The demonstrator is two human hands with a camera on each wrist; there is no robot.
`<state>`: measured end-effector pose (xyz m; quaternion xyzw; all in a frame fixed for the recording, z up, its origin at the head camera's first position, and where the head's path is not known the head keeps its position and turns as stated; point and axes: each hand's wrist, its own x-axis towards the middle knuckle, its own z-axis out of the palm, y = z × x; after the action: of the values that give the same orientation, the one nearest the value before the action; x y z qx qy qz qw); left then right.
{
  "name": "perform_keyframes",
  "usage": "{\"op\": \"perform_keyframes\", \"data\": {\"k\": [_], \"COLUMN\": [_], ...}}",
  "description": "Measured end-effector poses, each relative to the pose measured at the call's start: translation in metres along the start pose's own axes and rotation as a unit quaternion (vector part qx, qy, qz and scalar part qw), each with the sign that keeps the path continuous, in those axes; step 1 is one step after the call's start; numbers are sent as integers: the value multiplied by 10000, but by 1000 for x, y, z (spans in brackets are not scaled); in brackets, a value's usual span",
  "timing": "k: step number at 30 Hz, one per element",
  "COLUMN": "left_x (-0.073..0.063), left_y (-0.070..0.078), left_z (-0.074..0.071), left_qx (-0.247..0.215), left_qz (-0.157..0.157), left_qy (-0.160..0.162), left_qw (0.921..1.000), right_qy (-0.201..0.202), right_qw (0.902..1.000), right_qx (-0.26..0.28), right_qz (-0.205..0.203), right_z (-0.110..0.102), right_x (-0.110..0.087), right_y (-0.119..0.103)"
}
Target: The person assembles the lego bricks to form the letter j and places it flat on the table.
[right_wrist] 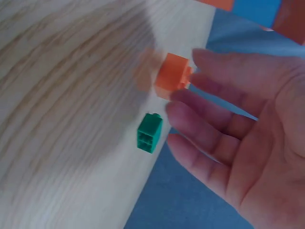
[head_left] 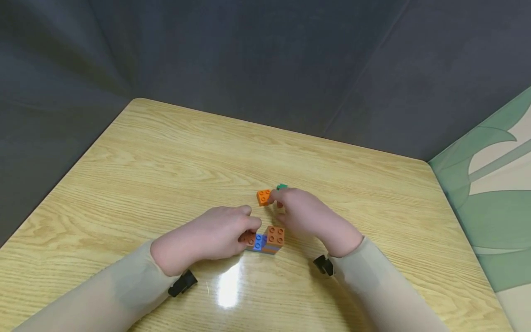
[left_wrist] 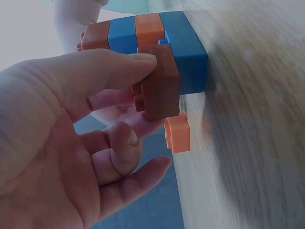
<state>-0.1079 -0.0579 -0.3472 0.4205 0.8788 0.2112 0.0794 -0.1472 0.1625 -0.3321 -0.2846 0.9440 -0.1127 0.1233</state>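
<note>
My left hand (head_left: 220, 230) pinches a brown toy building brick (left_wrist: 164, 81) between thumb and forefinger. That brick sits at one end of a long blue brick (left_wrist: 190, 57), with bare blue studs beside it. On the other end rises a stack of orange, blue and brown bricks (head_left: 275, 236). My right hand (head_left: 304, 212) reaches past the stack with loosely bent fingers and holds nothing. Its fingertips hover close to a loose orange brick (right_wrist: 170, 74); whether they touch it I cannot tell. Beyond them lies a small green brick (right_wrist: 149, 132) on its side.
The bricks are on a wood-grain table (head_left: 166, 161), near its middle. A dark cloth partition (head_left: 249, 64) runs behind the far edge. To the right hangs a green and cream leaf-patterned cloth (head_left: 489, 193). Light glares off the tabletop in front of the stack.
</note>
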Motion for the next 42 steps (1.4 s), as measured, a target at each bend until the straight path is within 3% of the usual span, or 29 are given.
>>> {"op": "perform_keyframes", "data": {"k": [6,15,31,42], "left_x": [1,0,0,0], "left_y": [0,2,2,1], "left_z": [1,0,0,-2], "left_qx": [34,-14,-6,-9], "left_qz": [13,53,-8,-103], "left_qy": [18,62,33,-61], "left_qw": [10000,10000,10000,9999], "right_qy": [427,316,158,722], "right_qw": [9989,9989,9997,9968], "right_qx": [-131,-269,-152,128], "right_qz": [-140,-221,-120,-329], "right_z": [5,13,14,-6], "right_x": [11,18,4,-14], "right_y": [3,4,5,-7]}}
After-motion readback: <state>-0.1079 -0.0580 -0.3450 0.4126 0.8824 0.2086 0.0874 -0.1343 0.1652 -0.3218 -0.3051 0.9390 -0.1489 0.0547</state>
